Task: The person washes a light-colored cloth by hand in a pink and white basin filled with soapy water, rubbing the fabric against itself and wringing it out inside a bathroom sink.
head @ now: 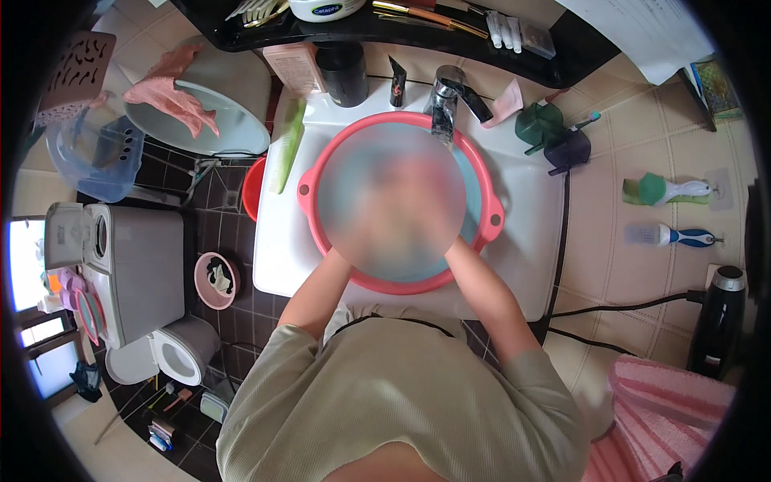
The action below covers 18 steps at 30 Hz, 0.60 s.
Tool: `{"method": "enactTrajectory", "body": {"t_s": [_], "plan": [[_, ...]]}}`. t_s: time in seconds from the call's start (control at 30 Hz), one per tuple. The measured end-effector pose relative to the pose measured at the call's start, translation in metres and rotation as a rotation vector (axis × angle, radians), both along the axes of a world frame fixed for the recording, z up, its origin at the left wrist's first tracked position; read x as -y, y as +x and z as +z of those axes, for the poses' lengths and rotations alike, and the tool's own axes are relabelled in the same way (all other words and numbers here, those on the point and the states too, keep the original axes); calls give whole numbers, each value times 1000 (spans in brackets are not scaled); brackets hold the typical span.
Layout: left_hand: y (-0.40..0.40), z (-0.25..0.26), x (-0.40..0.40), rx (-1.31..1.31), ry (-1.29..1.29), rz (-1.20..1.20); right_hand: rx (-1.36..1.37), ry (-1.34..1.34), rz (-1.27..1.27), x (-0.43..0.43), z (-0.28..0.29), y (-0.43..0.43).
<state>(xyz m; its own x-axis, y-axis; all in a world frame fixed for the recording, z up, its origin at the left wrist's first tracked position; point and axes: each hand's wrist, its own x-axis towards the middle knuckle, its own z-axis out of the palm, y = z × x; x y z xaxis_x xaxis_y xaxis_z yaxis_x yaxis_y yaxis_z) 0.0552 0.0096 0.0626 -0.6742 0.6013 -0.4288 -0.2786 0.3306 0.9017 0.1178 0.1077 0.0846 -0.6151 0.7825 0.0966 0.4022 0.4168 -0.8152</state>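
Observation:
A round plastic basin with a pink rim (394, 288) and blue inside rests on the white washbasin (530, 265), below the chrome tap (444, 108). Both of my forearms reach into it from the near side. My left hand (367, 220) and my right hand (430, 214) are inside the basin, under a round blur that hides the fingers. Something pink shows faintly in the blur near the hands; what it is, and whether either hand holds it, cannot be made out.
A green comb (289, 147) lies on the washbasin's left edge. Behind stand a black jar (342, 75) and a small black tube (397, 84). Dark cup holders (566, 149) and brushes (692, 237) hang on the right wall. A red bucket (252, 190) and pink bin (234, 295) are at left.

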Motion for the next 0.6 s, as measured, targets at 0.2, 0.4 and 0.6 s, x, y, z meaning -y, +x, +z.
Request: {"method": "enactTrajectory", "body": {"t_s": [0.2,0.4,0.6], "plan": [[-25,18,14,-39,-20,-192,-74,-533,173,-30,-40,31],[-53,4,20,-489,-236,-431,59,-585,499,-30,-14,42],[-48,-21,22,-600,-232,-438,399,270,432,-35,-20,37]]}}
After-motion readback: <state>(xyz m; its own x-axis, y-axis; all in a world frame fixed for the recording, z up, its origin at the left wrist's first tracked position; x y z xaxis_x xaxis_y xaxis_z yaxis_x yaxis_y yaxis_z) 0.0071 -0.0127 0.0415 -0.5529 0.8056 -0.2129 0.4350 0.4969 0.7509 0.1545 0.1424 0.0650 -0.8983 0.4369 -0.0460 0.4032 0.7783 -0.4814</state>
